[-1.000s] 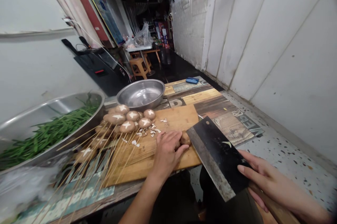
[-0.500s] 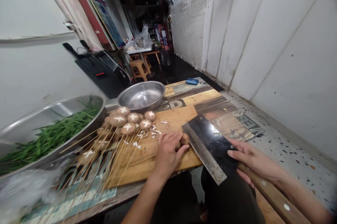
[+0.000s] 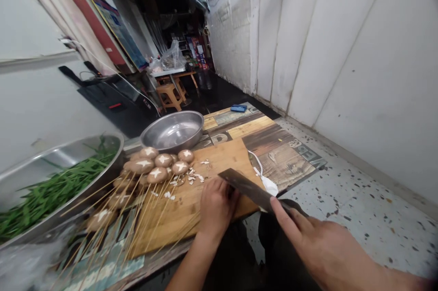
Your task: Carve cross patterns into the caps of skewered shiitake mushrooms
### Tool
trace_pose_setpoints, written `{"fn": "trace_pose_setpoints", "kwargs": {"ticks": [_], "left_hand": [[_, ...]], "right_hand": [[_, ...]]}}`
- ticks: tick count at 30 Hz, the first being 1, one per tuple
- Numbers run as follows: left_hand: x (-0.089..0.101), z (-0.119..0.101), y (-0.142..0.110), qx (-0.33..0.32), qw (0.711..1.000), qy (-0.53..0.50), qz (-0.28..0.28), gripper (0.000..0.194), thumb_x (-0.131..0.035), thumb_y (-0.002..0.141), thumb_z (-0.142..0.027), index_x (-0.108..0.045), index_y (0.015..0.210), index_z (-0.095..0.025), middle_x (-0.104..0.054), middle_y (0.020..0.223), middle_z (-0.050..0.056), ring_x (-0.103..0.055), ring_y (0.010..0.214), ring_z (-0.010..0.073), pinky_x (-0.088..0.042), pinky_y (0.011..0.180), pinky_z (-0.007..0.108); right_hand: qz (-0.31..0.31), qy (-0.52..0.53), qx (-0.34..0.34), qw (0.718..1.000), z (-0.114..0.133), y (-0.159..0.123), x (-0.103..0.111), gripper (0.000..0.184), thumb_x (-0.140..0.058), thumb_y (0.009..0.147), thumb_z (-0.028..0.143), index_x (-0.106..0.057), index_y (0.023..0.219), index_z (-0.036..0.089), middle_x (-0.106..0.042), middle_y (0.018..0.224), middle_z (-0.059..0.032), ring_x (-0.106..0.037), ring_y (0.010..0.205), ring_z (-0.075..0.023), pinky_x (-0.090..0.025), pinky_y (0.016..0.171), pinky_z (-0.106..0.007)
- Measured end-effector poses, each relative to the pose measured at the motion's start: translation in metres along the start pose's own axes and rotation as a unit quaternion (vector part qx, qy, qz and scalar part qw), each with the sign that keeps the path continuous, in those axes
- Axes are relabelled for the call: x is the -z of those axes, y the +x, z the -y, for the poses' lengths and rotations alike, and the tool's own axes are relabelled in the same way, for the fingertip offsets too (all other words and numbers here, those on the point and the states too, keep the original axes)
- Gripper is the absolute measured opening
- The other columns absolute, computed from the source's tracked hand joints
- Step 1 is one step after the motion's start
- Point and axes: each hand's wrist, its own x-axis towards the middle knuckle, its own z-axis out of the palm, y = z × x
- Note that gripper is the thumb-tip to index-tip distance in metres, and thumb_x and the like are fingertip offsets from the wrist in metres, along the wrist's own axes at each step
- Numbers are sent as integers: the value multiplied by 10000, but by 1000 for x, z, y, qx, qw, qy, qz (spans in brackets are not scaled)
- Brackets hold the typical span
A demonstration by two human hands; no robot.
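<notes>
My left hand [image 3: 215,206] rests on the wooden cutting board [image 3: 224,159], fingers curled over a mushroom that is almost hidden beneath them. My right hand [image 3: 315,245] grips the handle of a cleaver [image 3: 247,187], whose dark blade is turned nearly edge-on and reaches over to the fingers of my left hand. Skewered mushrooms [image 3: 155,165] with star cuts on their caps lie in a pile at the board's left end, their bamboo sticks [image 3: 137,225] fanning toward me. White mushroom trimmings [image 3: 191,176] are scattered beside them.
An empty steel bowl [image 3: 173,130] stands behind the board. A large steel basin [image 3: 54,163] of green stalks [image 3: 37,195] sits at the left. A white scrap [image 3: 268,186] lies on the patterned table [image 3: 287,154]; a blue object [image 3: 238,108] lies at its far end. Speckled floor [image 3: 362,218] spreads right.
My right hand swung the cleaver left and tipped it from flat-facing to edge-on, bringing the blade to my left hand's fingers. The view shifted slightly.
</notes>
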Motion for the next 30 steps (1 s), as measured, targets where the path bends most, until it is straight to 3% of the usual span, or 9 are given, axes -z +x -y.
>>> {"fn": "trace_pose_setpoints", "kwargs": {"ticks": [2, 5, 8, 13, 20, 25, 30], "left_hand": [[0, 1, 0, 15, 1000, -2, -17, 107, -615, 853, -201, -663, 949, -190, -711, 915, 95, -652, 884, 278, -532, 804, 412], [3, -1, 3, 10, 1000, -9, 17, 105, -586, 852, -195, -680, 898, -204, -716, 868, 82, -662, 856, 263, -525, 800, 386], [8, -4, 8, -32, 998, -13, 56, 115, -588, 864, -219, -693, 909, -228, -723, 849, 55, -667, 838, 234, -515, 805, 348], [11, -6, 10, -60, 997, -19, 42, 181, -600, 858, -226, -688, 1016, -226, -740, 931, 60, -679, 886, 243, -510, 838, 367], [11, -5, 7, -16, 997, -44, 60, 109, -606, 846, -263, -685, 917, -238, -730, 851, 45, -668, 833, 223, -514, 784, 334], [10, -5, 8, -16, 997, -42, 69, 90, -583, 881, -276, -665, 869, -240, -730, 838, 33, -670, 824, 226, -509, 797, 361], [8, -4, 8, -93, 995, -24, 13, 196, -554, 862, -192, -680, 1008, -225, -747, 943, 61, -686, 930, 267, -531, 843, 408]], "right_hand": [[8, -66, 26, 997, 8, 4, 6, 719, -480, 620, 14, -516, 1338, 24, -764, 819, -195, -619, 421, -212, -430, 333, -281], [17, -102, 26, 994, 15, 8, 11, 660, -497, 662, 51, -556, 1319, 56, -767, 868, -258, -604, 398, -234, -406, 315, -293], [33, -109, 34, 993, 19, 8, 12, 653, -498, 710, 73, -538, 1362, 63, -767, 844, -243, -552, 364, -215, -341, 319, -281], [32, -116, 13, 993, 26, 3, 9, 671, -517, 798, 101, -446, 1465, 68, -764, 882, -212, -535, 416, -177, -294, 371, -272], [21, -96, -19, 995, 35, -2, 6, 755, -545, 786, 99, -380, 1522, 103, -760, 884, -174, -536, 450, -163, -327, 399, -270], [26, -81, -40, 996, 43, 2, 1, 773, -547, 755, 80, -420, 1514, 150, -767, 886, -176, -542, 439, -174, -338, 375, -263], [56, -81, -63, 993, 55, 28, -1, 739, -557, 740, 59, -494, 1469, 159, -764, 858, -197, -552, 408, -186, -292, 350, -238]]}}
